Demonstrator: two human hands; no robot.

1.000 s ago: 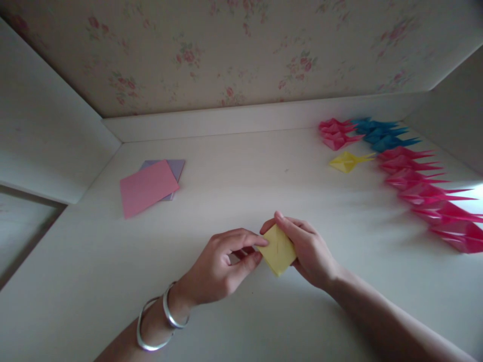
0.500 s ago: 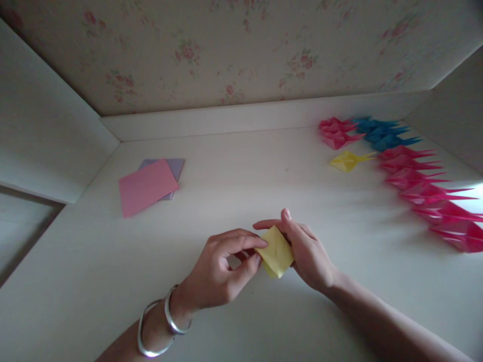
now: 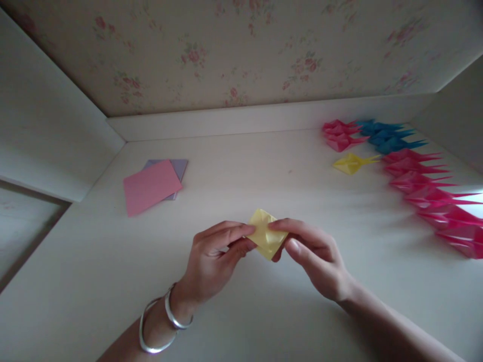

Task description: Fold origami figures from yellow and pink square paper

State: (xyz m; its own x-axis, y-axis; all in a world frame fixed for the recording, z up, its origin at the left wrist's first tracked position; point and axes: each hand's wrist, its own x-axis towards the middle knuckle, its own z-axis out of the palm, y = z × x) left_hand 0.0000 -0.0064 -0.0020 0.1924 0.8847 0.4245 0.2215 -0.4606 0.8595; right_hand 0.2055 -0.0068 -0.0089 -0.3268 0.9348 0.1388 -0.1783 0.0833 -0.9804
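A small folded piece of yellow paper (image 3: 265, 240), diamond-shaped and layered, is held up between both hands in the middle of the head view. My left hand (image 3: 219, 256) pinches its left corner between thumb and fingers. On the other side, my right hand (image 3: 317, 256) has its index finger lying on the front face, with other fingers behind the paper. The right thumb stands a little apart from the lower right edge. Part of the paper's back is hidden by the fingers.
Pink paper (image 3: 151, 188) lies over purple paper (image 3: 179, 168) at the left. Along the right stand folded pink paper figures (image 3: 430, 196), blue ones (image 3: 392, 145) and one yellow paper figure (image 3: 350, 164). A flowered wall (image 3: 211, 75) rises behind the white table (image 3: 241, 176).
The yellow paper has moved slightly left and up. My right hand has turned from supporting its right side to laying the index finger on its face. The left hand keeps its pinch.
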